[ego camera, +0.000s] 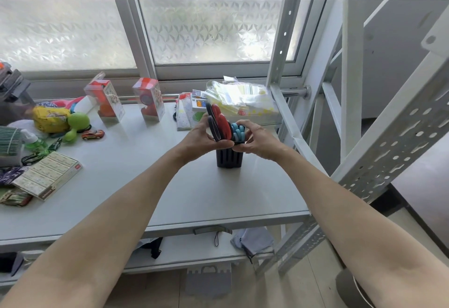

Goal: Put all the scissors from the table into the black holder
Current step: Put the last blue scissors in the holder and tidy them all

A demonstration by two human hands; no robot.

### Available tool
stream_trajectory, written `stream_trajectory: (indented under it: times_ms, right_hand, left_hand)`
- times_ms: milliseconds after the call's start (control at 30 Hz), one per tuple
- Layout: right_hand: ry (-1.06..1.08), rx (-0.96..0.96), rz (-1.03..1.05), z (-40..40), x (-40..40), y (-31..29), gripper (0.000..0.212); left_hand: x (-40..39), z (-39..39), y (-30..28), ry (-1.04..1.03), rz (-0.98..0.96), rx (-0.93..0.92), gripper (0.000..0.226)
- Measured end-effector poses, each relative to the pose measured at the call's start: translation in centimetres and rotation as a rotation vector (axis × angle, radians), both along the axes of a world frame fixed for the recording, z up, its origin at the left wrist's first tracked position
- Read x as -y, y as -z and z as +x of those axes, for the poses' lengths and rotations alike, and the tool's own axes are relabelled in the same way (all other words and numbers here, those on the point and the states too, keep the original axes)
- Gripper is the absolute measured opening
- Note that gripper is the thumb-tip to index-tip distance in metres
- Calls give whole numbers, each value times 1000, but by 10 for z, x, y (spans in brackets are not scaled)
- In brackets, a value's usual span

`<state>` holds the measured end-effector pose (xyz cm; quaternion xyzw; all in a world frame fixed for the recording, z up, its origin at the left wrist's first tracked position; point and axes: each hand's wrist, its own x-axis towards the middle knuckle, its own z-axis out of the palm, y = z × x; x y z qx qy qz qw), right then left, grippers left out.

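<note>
Partly hidden holder (228, 158), scissors' blades unseen (222, 123)

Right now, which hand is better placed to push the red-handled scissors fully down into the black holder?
The left hand, probably: its fingers already rest against the red-handled scissors, which stand tall out of the black holder. The right hand grips the holder's rim beside the blue-handled scissors, steadying it.

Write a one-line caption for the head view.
Both hands, left and right, seat red-handled scissors in the black holder.

left hand (197, 137) bare | right hand (258, 140) bare | forearms unsleeved | no rings
</note>
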<state>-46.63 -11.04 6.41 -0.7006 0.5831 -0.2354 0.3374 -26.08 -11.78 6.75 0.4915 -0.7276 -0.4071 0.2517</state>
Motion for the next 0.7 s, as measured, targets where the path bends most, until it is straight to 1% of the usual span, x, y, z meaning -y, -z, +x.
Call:
stream_trajectory:
  times_ms: [133, 200, 333, 433, 500, 567, 700]
  right_hand:
    - [2, -35, -37, 0, 0, -1, 72]
    - [9, -18, -60, 2, -3, -1, 69]
    - [7, 21, -73, 3, -8, 2, 62]
    - [4, 14, -57, 2, -7, 2, 65]
    - [2, 6, -40, 1, -6, 2, 70]
    - [2, 4, -31, 2, -6, 2, 72]
    - [6, 19, -30, 4, -10, 4, 71]
  left_hand:
    - [3, -3, -1, -106, -57, 22, 97]
    - [3, -7, -3, -123, -69, 29, 95]
    - [-7, -17, -6, -139, -185, 136, 89]
    - [-8, -18, -7, -199, -206, 128, 79]
    - [-3, -13, -11, -147, -155, 104, 75]
    - [-2, -6, -15, -62, -103, 63, 65]
    - [-8, -4, -14, -20, -50, -1, 48]
